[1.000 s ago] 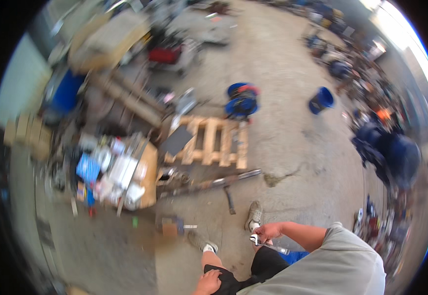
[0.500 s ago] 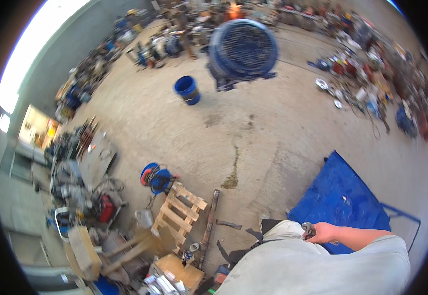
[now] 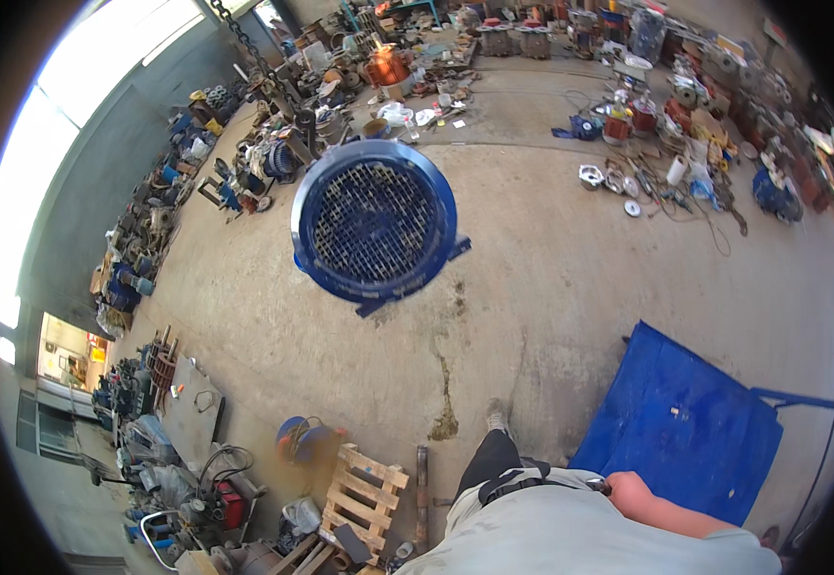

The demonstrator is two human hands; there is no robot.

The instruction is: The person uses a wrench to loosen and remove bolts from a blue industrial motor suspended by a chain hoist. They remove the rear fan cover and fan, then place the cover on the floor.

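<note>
My right hand (image 3: 630,494) is at my waist, its fingers closed round a small dark-and-metal thing whose kind I cannot make out. My left hand is outside the picture. Ahead of me is a large blue electric motor (image 3: 376,222), its round fan-cover grille facing me. A heavy chain (image 3: 237,38) comes down from above with a hook (image 3: 306,123) just behind the motor; where they join is hidden. The motor appears to hang above the concrete floor.
A blue metal sheet or platform (image 3: 681,422) with a bent rail lies at the right. A wooden pallet (image 3: 364,498) and a long metal bar (image 3: 423,489) lie at the lower middle. Motor parts line the walls. A blurred blue container (image 3: 307,441) stands by the pallet.
The view has shifted. In the picture the motor is now further left and lower, covering most of the blue bucket. My right hand stays closed at my waist; one foot now shows ahead.
</note>
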